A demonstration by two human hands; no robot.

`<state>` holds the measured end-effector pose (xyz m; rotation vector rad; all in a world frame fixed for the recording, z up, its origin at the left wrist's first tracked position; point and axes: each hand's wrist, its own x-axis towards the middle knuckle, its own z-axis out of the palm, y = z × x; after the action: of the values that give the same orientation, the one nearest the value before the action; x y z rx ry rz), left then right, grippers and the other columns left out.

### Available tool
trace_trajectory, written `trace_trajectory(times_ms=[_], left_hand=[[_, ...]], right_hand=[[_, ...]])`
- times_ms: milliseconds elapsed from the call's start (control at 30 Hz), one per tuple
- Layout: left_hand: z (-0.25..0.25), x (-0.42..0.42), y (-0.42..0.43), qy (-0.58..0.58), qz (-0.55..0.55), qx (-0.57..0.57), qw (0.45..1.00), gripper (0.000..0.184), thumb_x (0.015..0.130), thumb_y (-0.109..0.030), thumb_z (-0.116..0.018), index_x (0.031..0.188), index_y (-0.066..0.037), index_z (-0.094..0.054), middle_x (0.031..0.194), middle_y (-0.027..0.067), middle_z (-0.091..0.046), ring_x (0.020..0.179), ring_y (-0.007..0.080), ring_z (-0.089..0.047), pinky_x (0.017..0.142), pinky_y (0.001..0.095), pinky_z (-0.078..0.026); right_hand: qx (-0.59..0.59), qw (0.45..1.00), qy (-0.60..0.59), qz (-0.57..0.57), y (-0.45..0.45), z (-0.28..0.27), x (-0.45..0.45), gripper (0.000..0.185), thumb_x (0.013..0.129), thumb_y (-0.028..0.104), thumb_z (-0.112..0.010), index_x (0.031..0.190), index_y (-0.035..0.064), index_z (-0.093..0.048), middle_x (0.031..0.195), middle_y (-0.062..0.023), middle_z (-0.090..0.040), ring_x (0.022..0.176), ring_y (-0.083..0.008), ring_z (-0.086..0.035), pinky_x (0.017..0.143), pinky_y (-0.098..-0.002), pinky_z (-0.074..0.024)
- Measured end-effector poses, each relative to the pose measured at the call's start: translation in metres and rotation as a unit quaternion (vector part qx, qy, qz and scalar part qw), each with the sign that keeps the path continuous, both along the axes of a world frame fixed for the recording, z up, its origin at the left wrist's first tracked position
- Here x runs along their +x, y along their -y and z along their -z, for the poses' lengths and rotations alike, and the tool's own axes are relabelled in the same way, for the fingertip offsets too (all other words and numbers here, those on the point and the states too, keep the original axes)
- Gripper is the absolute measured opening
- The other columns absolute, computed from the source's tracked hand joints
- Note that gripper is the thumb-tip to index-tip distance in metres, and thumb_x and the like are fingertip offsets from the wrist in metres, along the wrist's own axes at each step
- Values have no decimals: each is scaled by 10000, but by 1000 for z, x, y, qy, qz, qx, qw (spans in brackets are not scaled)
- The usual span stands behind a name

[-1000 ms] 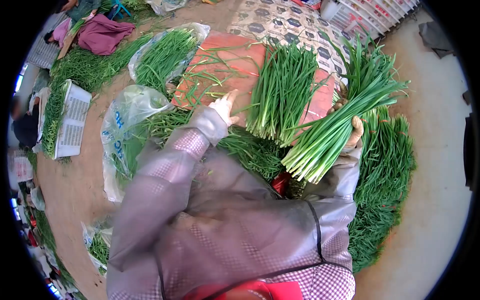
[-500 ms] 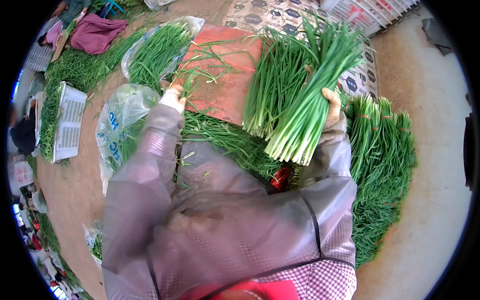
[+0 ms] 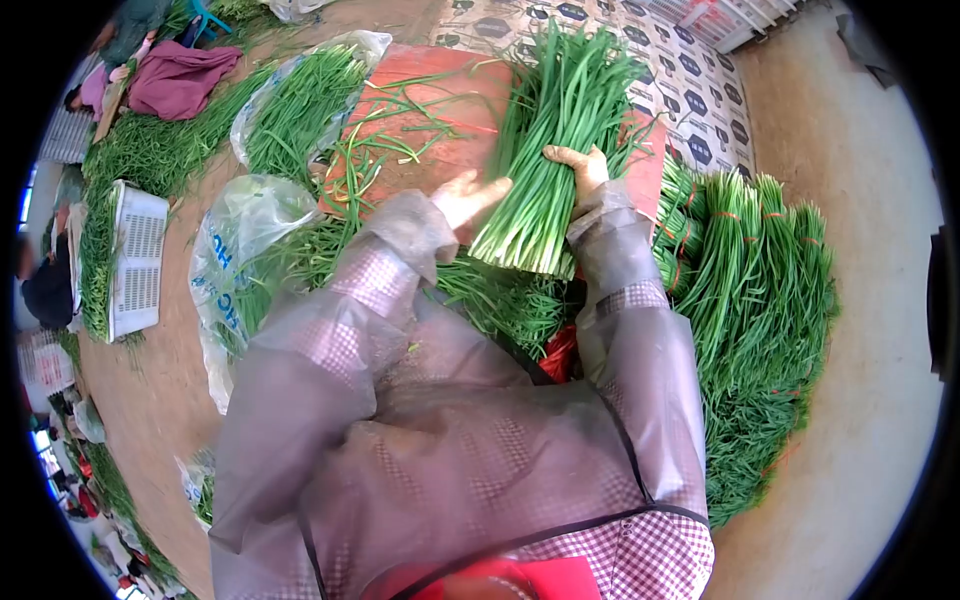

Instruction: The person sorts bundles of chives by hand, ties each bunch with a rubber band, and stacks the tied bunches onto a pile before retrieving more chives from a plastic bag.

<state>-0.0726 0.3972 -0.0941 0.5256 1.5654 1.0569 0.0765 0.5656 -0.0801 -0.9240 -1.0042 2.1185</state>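
A thick bunch of garlic chives point(image 3: 545, 170) lies over the right part of the red board point(image 3: 430, 75), its pale cut ends toward me. My right hand point(image 3: 582, 168) grips its right side, thumb across the stalks; the fingers beneath are mostly hidden. At the left edge of the bunch is my left hand point(image 3: 465, 197), fingers stretched out and holding nothing. Loose chive blades point(image 3: 400, 140) are scattered on the board to its left. More loose chives point(image 3: 510, 300) lie between the board and my lap.
Tied chive bundles point(image 3: 740, 240) with red bands are stacked at my right. On the left are a clear plastic bag point(image 3: 225, 270), a bag of chives point(image 3: 310, 110) and a white crate point(image 3: 137, 260). A person's sleeve point(image 3: 140, 25) shows at the far upper left.
My right hand has brought its chives leftward onto the others at the board. My left hand has left the loose blades and moved right to the bunch.
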Motion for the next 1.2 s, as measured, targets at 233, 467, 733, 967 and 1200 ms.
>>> trace_trajectory(times_ms=[233, 467, 733, 967, 1200], left_hand=[[9, 56, -28, -134, 67, 87, 985, 1192, 634, -551, -814, 1449, 24, -160, 1375, 211, -442, 1265, 298, -449, 1050, 391, -370], [-7, 75, -31, -380, 62, -104, 917, 1413, 487, -560, -866, 1462, 53, -46, 1470, 269, -264, 1337, 399, -320, 1111, 406, -284], [-3, 78, -29, -368, 41, -81, 925, 1356, 522, -490, -865, 1470, 31, -47, 1451, 270, -301, 1338, 401, -313, 1112, 424, -283], [1, 74, -28, -344, 29, -72, 936, 1391, 491, -479, -883, 1478, 7, -32, 1407, 299, -351, 1293, 413, -382, 1086, 430, -323], [38, 45, -15, -32, 30, 235, 971, 877, 741, -157, -788, 1435, -89, -256, 1257, 146, -546, 1114, 291, -568, 924, 413, -482]], right_hand=[[97, 995, 8, 25, 7, 16, -12, 528, 708, -70, -712, 1175, -29, -470, 1012, -157, -654, 836, -271, -668, 737, -398, -571], [380, 882, 276, -22, -5, 30, -5, 1177, 707, 497, -760, 1457, -80, -60, 1486, -295, -212, 1382, -381, -247, 1129, -369, -226], [295, 931, 205, 68, -31, -26, 111, 407, 909, 208, -598, 1242, -15, -533, 997, -131, -654, 791, -176, -613, 708, -275, -505], [54, 908, 387, -152, 39, 38, 132, 168, 894, 71, -467, 942, -13, -604, 690, -87, -645, 473, -164, -591, 378, -279, -436], [375, 793, 461, -131, 72, 67, 51, 248, 798, 215, -604, 961, 41, -673, 916, -229, -664, 892, -391, -638, 806, -456, -500]])
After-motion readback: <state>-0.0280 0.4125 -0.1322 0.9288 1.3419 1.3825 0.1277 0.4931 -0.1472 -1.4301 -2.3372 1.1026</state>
